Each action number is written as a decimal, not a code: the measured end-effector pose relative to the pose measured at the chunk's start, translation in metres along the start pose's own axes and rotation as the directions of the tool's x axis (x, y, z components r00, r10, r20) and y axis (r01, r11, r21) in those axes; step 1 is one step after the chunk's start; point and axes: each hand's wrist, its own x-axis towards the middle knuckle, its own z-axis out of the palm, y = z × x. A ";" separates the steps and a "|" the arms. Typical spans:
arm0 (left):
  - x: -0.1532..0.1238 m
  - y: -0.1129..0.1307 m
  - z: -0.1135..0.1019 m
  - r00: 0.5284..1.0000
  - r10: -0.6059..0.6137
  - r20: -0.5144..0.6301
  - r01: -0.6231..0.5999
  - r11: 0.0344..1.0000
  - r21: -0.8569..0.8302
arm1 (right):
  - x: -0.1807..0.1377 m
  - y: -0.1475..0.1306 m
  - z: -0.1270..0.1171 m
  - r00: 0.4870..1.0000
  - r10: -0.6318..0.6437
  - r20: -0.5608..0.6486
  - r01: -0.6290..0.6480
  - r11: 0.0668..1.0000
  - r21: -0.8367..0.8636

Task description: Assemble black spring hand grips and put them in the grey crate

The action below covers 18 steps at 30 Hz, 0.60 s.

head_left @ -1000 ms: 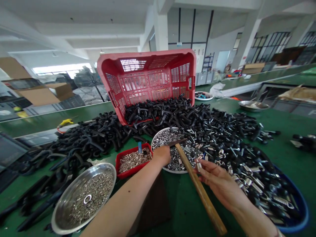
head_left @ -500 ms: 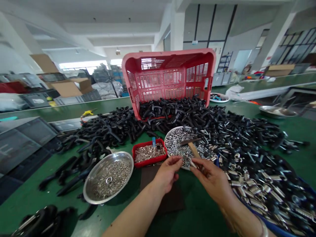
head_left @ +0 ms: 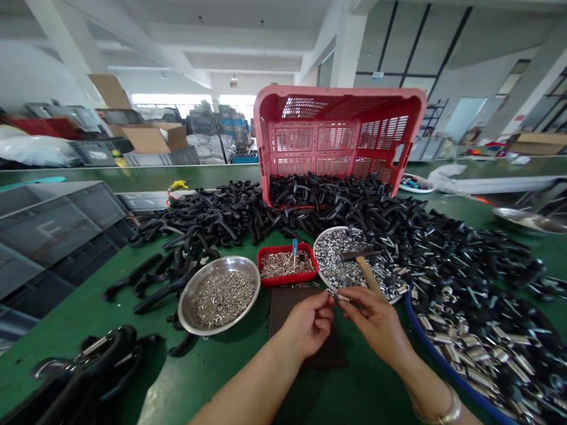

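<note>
Head camera: a small spring [head_left: 343,297] is pinched between the right hand's [head_left: 376,321] thumb and fingers, while a metal piece [head_left: 330,293], too small to identify, is pinched by the left hand [head_left: 311,324] at the spring's left end. Both are held tip to tip, seemingly so the ends can be lined up. The steel bowl [head_left: 212,267], red tray [head_left: 290,278] and white plate [head_left: 315,251] are set just beyond, probably for short reaches. The spring lies left of the right palm, at its fingertips.

A hammer [head_left: 364,264] lies across the dish [head_left: 339,229] (tray [head_left: 289,279] just left).
</note>
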 end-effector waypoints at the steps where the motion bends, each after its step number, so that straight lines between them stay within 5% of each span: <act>1: 0.000 0.000 0.000 1.000 -0.006 0.009 0.006 0.999 -0.041 | 0.001 0.002 0.000 1.000 -0.006 -0.007 0.006 1.000 -0.009; 5: -0.002 -0.009 0.000 0.999 0.043 0.010 -0.042 0.997 -0.067 | 0.006 0.005 0.001 0.997 0.079 -0.018 -0.077 0.993 0.091; 9: 0.002 -0.027 -0.002 0.958 0.286 0.009 -0.282 0.938 0.201 | 0.011 -0.005 0.012 0.989 0.128 -0.080 -0.108 0.969 0.223; 12: 0.005 -0.032 -0.009 0.894 0.440 0.079 -0.427 0.789 0.441 | 0.011 -0.010 0.018 0.993 -0.008 -0.118 0.017 0.997 0.069; 15: 0.006 -0.014 -0.017 0.848 0.474 0.238 -0.473 0.474 0.743 | 0.008 -0.004 0.015 0.988 -0.103 -0.112 0.094 0.992 -0.083; 18: 0.008 0.032 -0.014 0.862 0.354 0.362 -0.361 -0.071 0.930 | 0.003 0.009 0.005 0.993 0.016 -0.113 -0.009 0.998 0.061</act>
